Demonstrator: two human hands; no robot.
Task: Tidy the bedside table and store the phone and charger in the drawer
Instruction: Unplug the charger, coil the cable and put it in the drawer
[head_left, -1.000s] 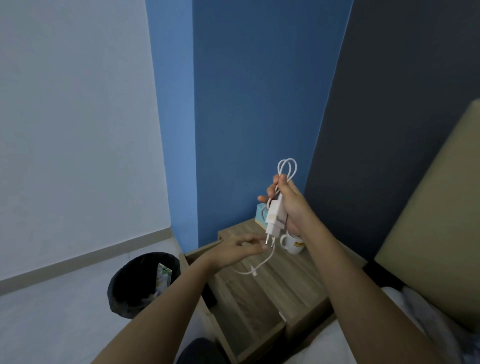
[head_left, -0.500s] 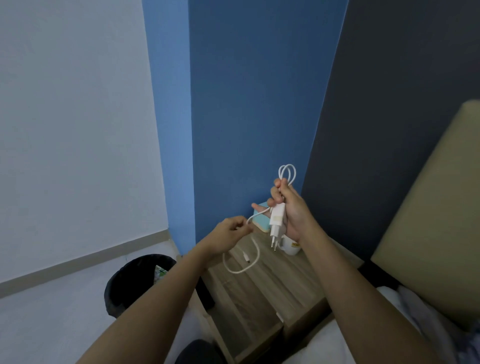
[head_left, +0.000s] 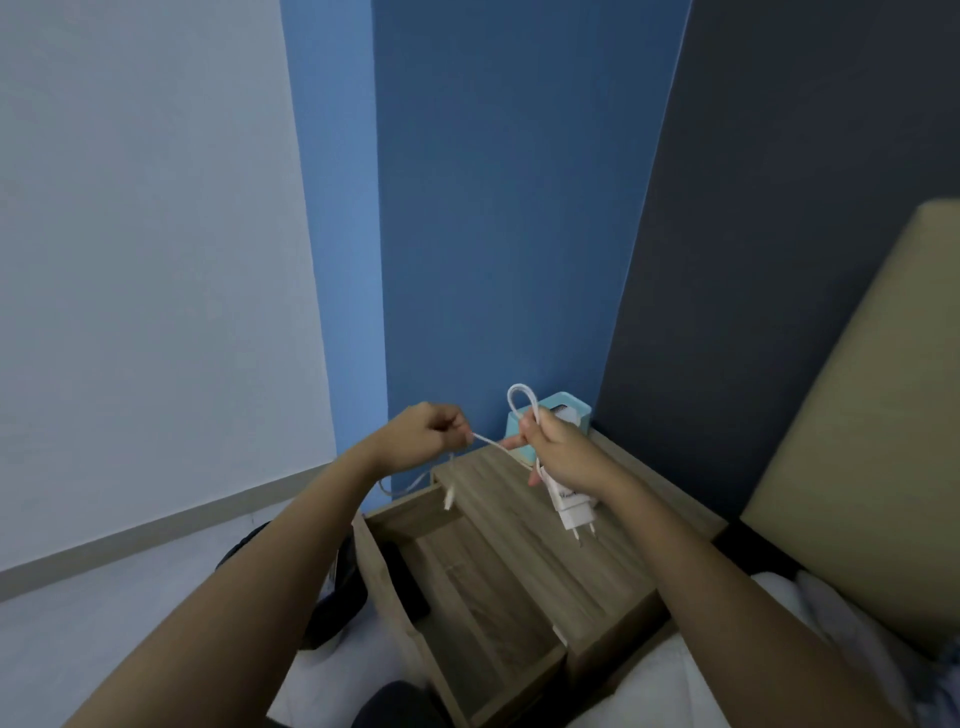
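We see the person's two arms bare over all their visible length. The left forearm (head_left: 270, 545), slim and smooth, runs uncovered from the picture's edge to the wrist, and the right forearm (head_left: 727, 587), which looks broader, is bare in the same way. The left hand (head_left: 426, 434) and the right hand (head_left: 566, 454) are bare as well; we make out the knuckles of the left, but nails and finer marks are too blurred for us to tell. Low between the arms sits a dark rounded shape (head_left: 395, 701), perhaps a knee in dark cloth; we cannot say for certain.
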